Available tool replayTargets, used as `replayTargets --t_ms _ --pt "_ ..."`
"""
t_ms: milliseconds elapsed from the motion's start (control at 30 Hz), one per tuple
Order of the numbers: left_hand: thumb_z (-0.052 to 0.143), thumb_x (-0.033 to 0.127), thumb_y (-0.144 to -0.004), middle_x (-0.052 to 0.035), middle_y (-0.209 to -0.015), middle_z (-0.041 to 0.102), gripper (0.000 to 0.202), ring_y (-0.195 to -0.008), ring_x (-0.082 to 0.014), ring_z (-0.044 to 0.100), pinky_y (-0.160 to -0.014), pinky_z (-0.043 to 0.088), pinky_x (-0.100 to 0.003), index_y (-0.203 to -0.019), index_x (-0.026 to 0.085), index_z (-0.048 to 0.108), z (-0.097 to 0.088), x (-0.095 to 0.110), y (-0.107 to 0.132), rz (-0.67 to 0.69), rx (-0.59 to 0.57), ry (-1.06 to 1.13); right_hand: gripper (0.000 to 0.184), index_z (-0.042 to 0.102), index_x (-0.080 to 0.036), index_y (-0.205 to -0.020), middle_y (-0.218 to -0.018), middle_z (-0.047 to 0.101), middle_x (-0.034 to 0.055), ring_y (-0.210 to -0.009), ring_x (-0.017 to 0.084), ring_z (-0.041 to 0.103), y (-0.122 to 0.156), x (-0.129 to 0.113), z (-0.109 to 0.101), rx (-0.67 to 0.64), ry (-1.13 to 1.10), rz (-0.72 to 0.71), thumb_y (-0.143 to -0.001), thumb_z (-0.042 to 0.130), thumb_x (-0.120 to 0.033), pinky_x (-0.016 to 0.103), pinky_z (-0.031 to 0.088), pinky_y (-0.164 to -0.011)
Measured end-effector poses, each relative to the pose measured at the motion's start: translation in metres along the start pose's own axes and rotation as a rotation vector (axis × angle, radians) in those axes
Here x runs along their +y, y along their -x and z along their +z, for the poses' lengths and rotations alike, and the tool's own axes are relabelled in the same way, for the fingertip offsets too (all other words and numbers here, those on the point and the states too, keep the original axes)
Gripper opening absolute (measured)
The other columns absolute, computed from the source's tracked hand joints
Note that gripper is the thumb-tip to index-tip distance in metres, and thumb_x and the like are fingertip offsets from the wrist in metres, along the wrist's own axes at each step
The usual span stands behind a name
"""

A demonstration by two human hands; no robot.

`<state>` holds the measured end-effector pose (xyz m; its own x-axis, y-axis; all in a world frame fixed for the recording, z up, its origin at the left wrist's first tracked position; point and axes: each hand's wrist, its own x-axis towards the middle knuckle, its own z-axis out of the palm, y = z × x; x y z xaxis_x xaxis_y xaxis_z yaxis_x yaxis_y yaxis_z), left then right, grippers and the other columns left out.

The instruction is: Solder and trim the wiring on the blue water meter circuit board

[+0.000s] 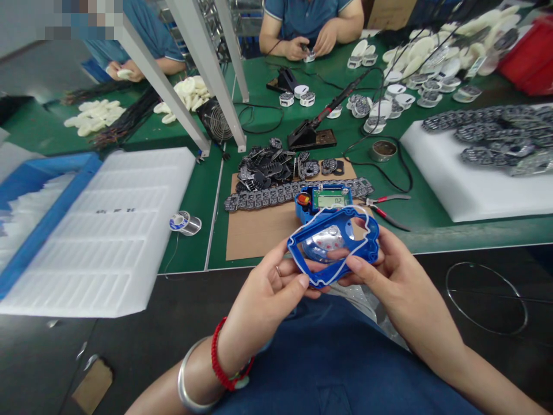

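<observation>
Head cam, closest stuff first: a blue-clothed lap fills the bottom, and coming up from it is the left forearm wearing a plain silver metal bangle (189, 381) and a red braided cord bracelet (219, 360). Just above that, both hands are gripping the same part, a blue plastic housing frame with a white line round its edge (368, 248). The left hand (268, 291) pinches its lower left rim, thumb on top and fingers behind. The right hand (391, 274) clamps the lower right side the same way. So the frame sits right between the two hands, tilted up off the table, in front of the green table edge (190, 262).

Just behind the frame a small blue device with a grey LCD screen (325, 199) rests on a brown cardboard sheet (254, 230), with red-handled pliers (386, 208) beside it on the right. A long strip of dark circuit boards (268, 197) runs across the cardboard.
</observation>
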<state>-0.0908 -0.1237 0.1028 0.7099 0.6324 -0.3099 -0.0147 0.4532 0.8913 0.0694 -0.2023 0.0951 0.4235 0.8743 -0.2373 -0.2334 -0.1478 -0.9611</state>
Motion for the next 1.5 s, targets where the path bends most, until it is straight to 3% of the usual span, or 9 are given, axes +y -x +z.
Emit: replayTargets --t_ms 233,600,833,933,1067,1133,1300,1500 --pt "0.059 0.025 -0.086 -0.0104 -0.102 0.07 0.044 -0.081 -0.0158 0.069 -0.073 0.059 -0.026 -0.126 0.012 0.047 0.002 0.0 -0.001 -0.01 0.056 -0.046 0.063 0.042 -0.022 -0.131 -0.095 0.072 0.0067 -0.079 0.022 0.072 0.0 0.001 -0.001 0.007 0.03 0.009 -0.078 0.072 -0.038 0.029 0.062 -0.064" --pt "0.06 0.025 -0.084 -0.0096 -0.1 0.072 0.041 -0.083 -0.02 0.07 -0.074 0.058 -0.033 -0.123 0.015 0.051 0.004 0.003 -0.001 -0.037 0.069 -0.055 0.061 0.043 -0.024 -0.131 -0.095 0.072 0.0054 -0.074 0.023 0.071 0.002 -0.002 -0.002 0.008 0.085 0.011 -0.079 0.07 -0.041 0.032 0.062 -0.062" --pt "0.06 0.023 -0.085 -0.0107 -0.104 0.071 0.044 -0.082 -0.0164 0.07 -0.071 0.059 -0.027 -0.125 0.013 0.047 -0.001 0.0 -0.001 -0.045 0.041 -0.053 0.055 0.046 -0.022 -0.126 -0.091 0.072 0.0054 -0.07 0.021 0.07 0.001 0.001 -0.004 -0.042 0.07 0.049 -0.08 0.069 -0.042 0.033 0.062 -0.063" --pt "0.059 0.023 -0.085 -0.0101 -0.103 0.071 0.042 -0.08 -0.0154 0.07 -0.07 0.058 -0.026 -0.124 0.013 0.047 -0.001 -0.001 -0.001 -0.031 0.034 -0.053 0.068 0.036 -0.023 -0.137 -0.098 0.07 0.0076 -0.076 0.023 0.071 0.002 0.005 -0.003 -0.069 0.013 0.048 -0.08 0.07 -0.04 0.036 0.062 -0.067" --pt "0.06 0.025 -0.085 -0.0096 -0.101 0.072 0.041 -0.081 -0.0167 0.07 -0.068 0.058 -0.025 -0.123 0.014 0.048 0.003 -0.001 -0.002 0.02 0.048 -0.065 0.103 0.004 -0.032 -0.149 -0.116 0.062 0.0102 -0.083 0.025 0.07 0.004 0.014 0.002 -0.124 -0.054 -0.008 -0.075 0.076 -0.035 0.041 0.061 -0.073" --pt "0.063 0.026 -0.083 -0.0099 -0.102 0.072 0.044 -0.084 -0.0183 0.07 -0.067 0.058 -0.025 -0.123 0.014 0.048 0.005 0.0 -0.002 0.027 0.073 -0.076 0.11 -0.005 -0.037 -0.148 -0.121 0.059 0.0102 -0.082 0.025 0.07 0.004 0.018 0.003 -0.143 -0.028 -0.041 -0.075 0.076 -0.034 0.042 0.061 -0.074" --pt "0.064 0.026 -0.082 -0.0104 -0.103 0.071 0.054 -0.086 -0.0199 0.069 -0.066 0.058 -0.026 -0.131 0.016 0.043 0.006 -0.001 -0.001 0.02 0.098 -0.074 0.108 -0.006 -0.039 -0.148 -0.125 0.055 0.0107 -0.085 0.026 0.07 0.005 0.02 0.006 -0.127 0.013 -0.058 -0.076 0.075 -0.034 0.042 0.061 -0.074" --pt "0.063 0.024 -0.082 -0.0085 -0.098 0.072 0.078 -0.087 -0.0208 0.07 -0.076 0.058 -0.032 -0.145 0.021 0.018 0.003 -0.005 0.0 0.028 0.136 -0.029 0.116 -0.01 -0.037 -0.148 -0.134 0.048 0.0126 -0.088 0.026 0.069 0.008 0.012 0.011 -0.111 0.046 -0.023 -0.072 0.078 -0.033 0.044 0.061 -0.078"
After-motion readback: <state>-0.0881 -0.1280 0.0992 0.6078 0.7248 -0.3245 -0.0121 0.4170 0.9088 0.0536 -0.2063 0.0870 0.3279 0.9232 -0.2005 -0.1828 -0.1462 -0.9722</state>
